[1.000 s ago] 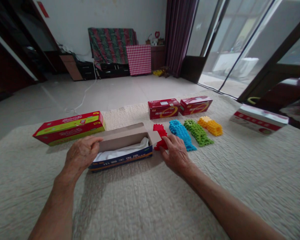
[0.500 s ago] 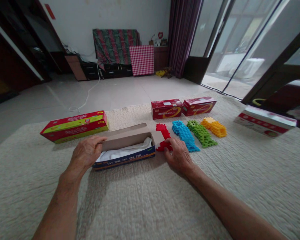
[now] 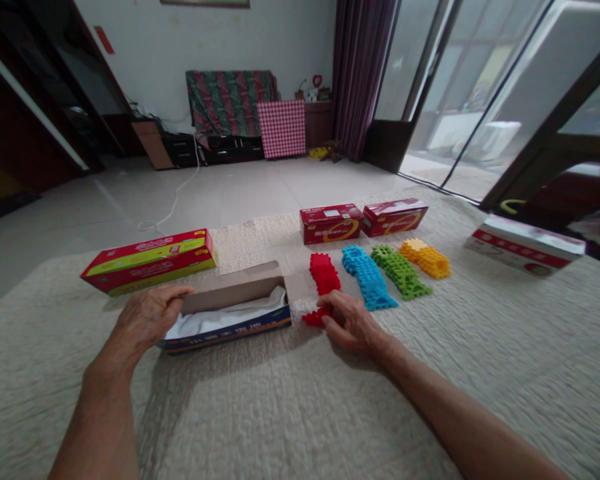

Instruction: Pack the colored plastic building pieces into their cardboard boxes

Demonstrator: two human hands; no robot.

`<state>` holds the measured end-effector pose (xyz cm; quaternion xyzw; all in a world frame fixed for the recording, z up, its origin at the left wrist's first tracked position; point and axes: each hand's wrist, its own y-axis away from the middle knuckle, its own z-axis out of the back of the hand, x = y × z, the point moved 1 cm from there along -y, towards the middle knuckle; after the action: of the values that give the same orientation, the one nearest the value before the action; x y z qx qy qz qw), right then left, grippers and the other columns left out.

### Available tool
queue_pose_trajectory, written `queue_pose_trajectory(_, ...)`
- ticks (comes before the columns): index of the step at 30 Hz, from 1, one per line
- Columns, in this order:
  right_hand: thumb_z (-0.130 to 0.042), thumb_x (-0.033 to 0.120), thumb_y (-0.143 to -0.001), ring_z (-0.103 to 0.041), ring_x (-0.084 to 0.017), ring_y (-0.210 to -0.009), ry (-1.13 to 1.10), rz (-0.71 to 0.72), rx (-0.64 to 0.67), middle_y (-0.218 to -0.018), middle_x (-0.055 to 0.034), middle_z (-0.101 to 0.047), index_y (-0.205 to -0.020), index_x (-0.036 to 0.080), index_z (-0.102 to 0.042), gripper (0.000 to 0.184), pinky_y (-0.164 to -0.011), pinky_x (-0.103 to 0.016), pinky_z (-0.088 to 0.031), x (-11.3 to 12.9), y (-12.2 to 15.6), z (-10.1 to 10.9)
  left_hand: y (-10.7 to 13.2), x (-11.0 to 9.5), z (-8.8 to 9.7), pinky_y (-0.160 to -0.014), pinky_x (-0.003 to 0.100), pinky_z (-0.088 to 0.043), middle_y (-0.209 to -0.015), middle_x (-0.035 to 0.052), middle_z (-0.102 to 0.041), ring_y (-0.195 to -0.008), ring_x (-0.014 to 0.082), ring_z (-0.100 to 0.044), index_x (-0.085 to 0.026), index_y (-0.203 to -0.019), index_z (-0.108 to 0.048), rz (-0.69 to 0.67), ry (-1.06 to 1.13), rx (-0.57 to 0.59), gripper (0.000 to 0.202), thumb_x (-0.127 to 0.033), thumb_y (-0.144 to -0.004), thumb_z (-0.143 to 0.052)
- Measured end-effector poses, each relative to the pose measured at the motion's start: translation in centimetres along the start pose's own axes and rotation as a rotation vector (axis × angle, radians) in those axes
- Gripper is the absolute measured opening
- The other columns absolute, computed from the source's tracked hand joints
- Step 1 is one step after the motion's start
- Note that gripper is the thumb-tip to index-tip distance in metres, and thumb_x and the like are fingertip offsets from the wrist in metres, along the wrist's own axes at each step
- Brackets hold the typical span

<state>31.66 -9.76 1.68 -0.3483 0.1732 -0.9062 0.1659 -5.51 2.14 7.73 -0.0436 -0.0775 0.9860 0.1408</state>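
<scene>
My left hand (image 3: 147, 315) is closed on the left end of an open dark blue cardboard box (image 3: 230, 337), its thumb over the edge. White cloth (image 3: 233, 312) lies inside the box, and its lid flaps stand up at the back and right. To the right of the box, my right hand (image 3: 351, 327) pinches a red plastic interlocking block (image 3: 314, 317) low over the quilted cover. Just beyond the fingers is a row of red blocks (image 3: 324, 272). Blue blocks (image 3: 369, 279), green blocks (image 3: 401, 270) and yellow blocks (image 3: 427, 259) lie in rows farther right.
A red and yellow-green box (image 3: 150, 261) stands at the left. Two red boxes, a left one (image 3: 331, 225) and a right one (image 3: 396, 217), stand behind the blocks. A white and red box (image 3: 525, 247) is at the far right. Everything sits on a cream quilted cover (image 3: 260, 413).
The blue box has shifted left and toward me with my left hand. My right hand has drawn a red block toward me, apart from the red row. The view has tilted up slightly.
</scene>
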Motion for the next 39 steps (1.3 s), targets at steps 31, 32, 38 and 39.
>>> queue_pose_trajectory(31, -0.058, 0.024, -0.082, -0.048, -0.030, -0.112, 0.564, -0.034, -0.104, -0.123, -0.0142, -0.056, -0.117, 0.015, -0.060, 0.036, -0.098, -0.046, -0.034, -1.9, -1.7, 0.6, -0.1, -0.3, 0.1, -0.096, 0.035, -0.049, -0.111, 0.0043, -0.075, -0.103, 0.0273, -0.068, -0.023, -0.099, -0.076, 0.016, 0.228, -0.003, 0.041, -0.036, -0.078, -0.043)
queue_pose_trajectory(32, -0.058, 0.024, -0.082, -0.048, -0.030, -0.112, 0.563, -0.035, -0.107, -0.123, -0.0143, -0.056, -0.118, 0.015, -0.059, 0.037, -0.097, -0.046, -0.034, -2.0, -1.7, 0.6, -0.1, -0.2, 0.2, -0.096, 0.034, -0.049, -0.110, 0.0041, -0.075, -0.103, 0.0269, -0.068, -0.023, -0.098, -0.076, 0.019, 0.237, 0.005, 0.042, -0.037, -0.077, -0.043)
queue_pose_trajectory(38, -0.058, 0.026, -0.081, -0.049, -0.031, -0.111, 0.606, -0.036, -0.068, -0.121, -0.0142, -0.058, -0.120, 0.017, -0.059, 0.040, -0.096, -0.047, -0.034, -1.8, -1.9, 1.0, 0.0, 0.8, 0.2, -0.090, 0.034, -0.049, -0.108, 0.0073, -0.075, -0.100, 0.0263, -0.069, -0.020, -0.103, -0.075, 0.037, 0.242, 0.075, 0.048, -0.042, -0.077, -0.042)
queue_pose_trajectory(39, -0.058, 0.026, -0.081, -0.049, -0.031, -0.110, 0.614, -0.041, -0.057, -0.120, -0.0142, -0.058, -0.119, 0.017, -0.060, 0.039, -0.097, -0.047, -0.033, -1.7, -1.9, 1.1, 0.0, 1.0, 0.2, -0.090, 0.034, -0.049, -0.108, 0.0077, -0.075, -0.100, 0.0261, -0.069, -0.019, -0.103, -0.075, 0.032, 0.253, 0.082, 0.048, -0.042, -0.077, -0.042)
